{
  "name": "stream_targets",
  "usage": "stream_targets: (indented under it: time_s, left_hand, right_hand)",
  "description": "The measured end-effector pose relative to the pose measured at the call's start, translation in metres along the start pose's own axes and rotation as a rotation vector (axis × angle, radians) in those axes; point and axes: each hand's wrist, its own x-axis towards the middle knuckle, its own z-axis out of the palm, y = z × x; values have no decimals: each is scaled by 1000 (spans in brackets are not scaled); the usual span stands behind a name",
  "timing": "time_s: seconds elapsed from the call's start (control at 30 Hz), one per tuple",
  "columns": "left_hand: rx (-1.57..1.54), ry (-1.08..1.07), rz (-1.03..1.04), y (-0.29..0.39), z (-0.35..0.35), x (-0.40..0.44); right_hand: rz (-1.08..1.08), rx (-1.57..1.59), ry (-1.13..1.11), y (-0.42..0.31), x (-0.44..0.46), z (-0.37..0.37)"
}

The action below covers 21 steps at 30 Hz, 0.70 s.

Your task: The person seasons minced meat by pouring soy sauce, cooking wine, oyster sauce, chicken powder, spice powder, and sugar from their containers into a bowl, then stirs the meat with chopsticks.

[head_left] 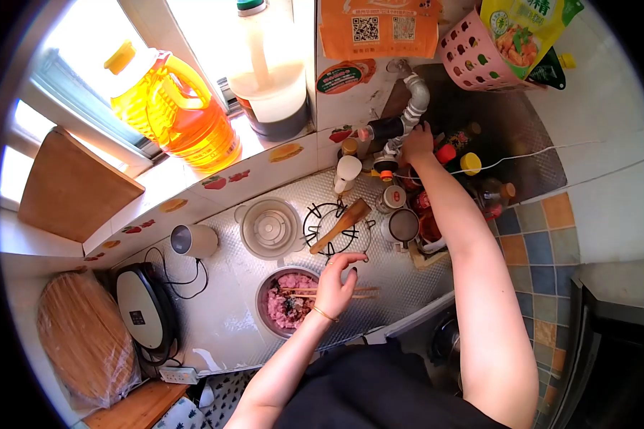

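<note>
left hand loose, half-open over chopsticks | right hand among bottles, can't tell grip | bowl props 'em, handy imo

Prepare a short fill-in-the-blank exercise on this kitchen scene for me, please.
1. The bowl with chopsticks in it is nearer the ____ hand.
2. The hand nearer the pipe is the ____ one.
3. The spatula is made of ____.
4. The basket at the top is coloured ____.

Missing words: left; right; wood; pink.
</note>
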Motion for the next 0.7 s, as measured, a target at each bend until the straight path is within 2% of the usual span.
stream_targets:
  time_s: [0.17,0.27,0.47,0.6,0.7]
  left_hand:
    - [-3,-9,13,2,-7,-9]
    - [-4,-28,56,8,-8,-16]
    - [-42,-40,204,25,-9,-43]
    - [-48,-31,264,43,-21,-62]
    - [15,47,363,59,-31,-74]
  right_hand:
    - [39,81,150,29,-25,-44]
    - [36,116,368,44,-39,-56]
    - [62,154,571,63,-125,-129]
    - [68,296,556,48,-212,-169]
    - [0,548,416,18,-282,-190]
